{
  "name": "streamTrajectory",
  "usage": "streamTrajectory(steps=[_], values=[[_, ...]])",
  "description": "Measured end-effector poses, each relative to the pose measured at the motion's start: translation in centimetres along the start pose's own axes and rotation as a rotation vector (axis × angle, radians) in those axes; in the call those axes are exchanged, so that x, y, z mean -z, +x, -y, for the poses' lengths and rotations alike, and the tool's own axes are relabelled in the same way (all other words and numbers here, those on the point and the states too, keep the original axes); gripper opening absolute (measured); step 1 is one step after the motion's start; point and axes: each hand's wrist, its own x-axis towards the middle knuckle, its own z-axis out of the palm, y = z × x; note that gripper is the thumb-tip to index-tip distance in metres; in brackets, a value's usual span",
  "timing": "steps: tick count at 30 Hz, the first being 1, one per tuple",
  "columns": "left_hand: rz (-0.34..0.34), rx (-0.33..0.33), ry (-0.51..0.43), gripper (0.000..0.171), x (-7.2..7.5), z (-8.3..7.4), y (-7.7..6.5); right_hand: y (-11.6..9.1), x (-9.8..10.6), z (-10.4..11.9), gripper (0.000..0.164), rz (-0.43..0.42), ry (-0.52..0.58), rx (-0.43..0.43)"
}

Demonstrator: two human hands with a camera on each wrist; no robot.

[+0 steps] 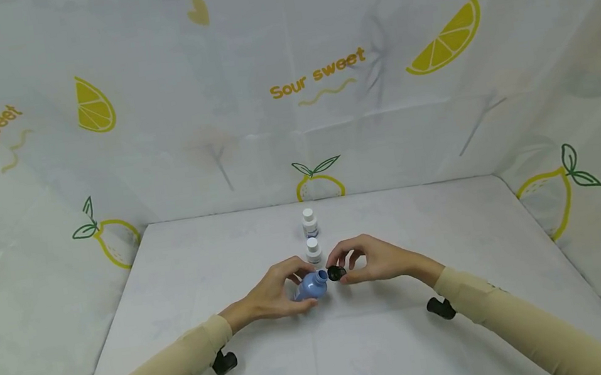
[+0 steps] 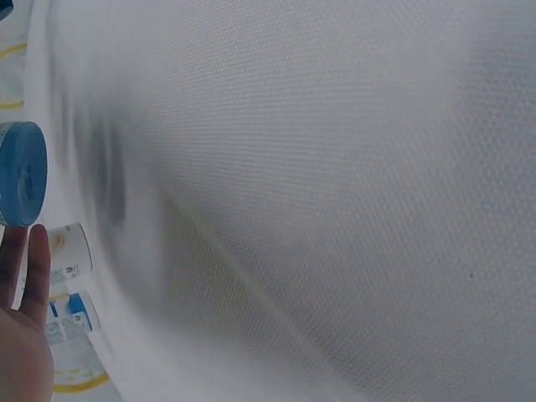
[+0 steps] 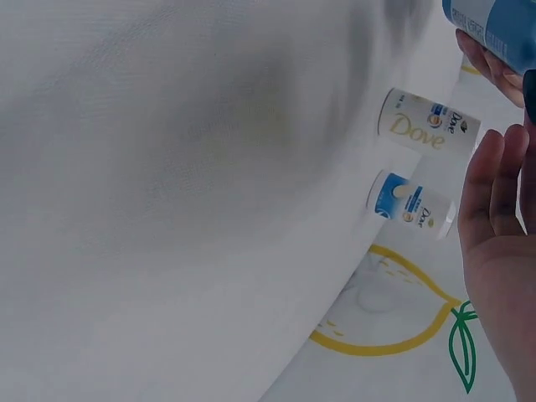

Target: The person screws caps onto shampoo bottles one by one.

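My left hand (image 1: 275, 291) grips a small blue bottle (image 1: 308, 288) between thumb and fingers. The bottle tilts to the right, its uncapped mouth facing my right hand (image 1: 374, 260). Between the fingertips of that hand is a dark cap (image 1: 336, 273), held just right of the bottle's mouth and slightly apart from it. The left wrist view catches the bottle's round blue base (image 2: 30, 174), raised off the table. Behind the hands, two white Dove bottles with white caps stand upright, a nearer bottle (image 1: 313, 253) and a farther bottle (image 1: 310, 224).
A white cloth covers the table (image 1: 217, 249). Beyond its back edge hangs a white curtain (image 1: 167, 129) printed with lemons and lettering. Dark wrist cameras stick out under both sleeves, the left camera (image 1: 225, 363) and the right camera (image 1: 440, 308).
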Motion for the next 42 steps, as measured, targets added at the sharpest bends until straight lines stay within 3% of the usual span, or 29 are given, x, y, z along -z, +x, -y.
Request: streamTrajectory(steps=[9,19,28,42], values=[[0.02,0.031,0.01,0.049,-0.1,-0.1,0.0,0.0,-0.1,0.0,0.032,-0.005,0.0,0.029],[0.011,-0.028,0.017,0.047,-0.4,0.2,-0.1,0.2,-0.4,0.5,0.033,-0.014,0.026,0.048],[0.02,-0.01,0.007,0.046,-0.4,0.0,-0.1,0.7,-1.0,0.8,0.032,-0.027,0.062,0.109],[0.024,0.021,-0.008,0.052,-0.4,-0.2,0.2,1.0,-1.7,1.1,0.032,-0.038,0.047,0.139]])
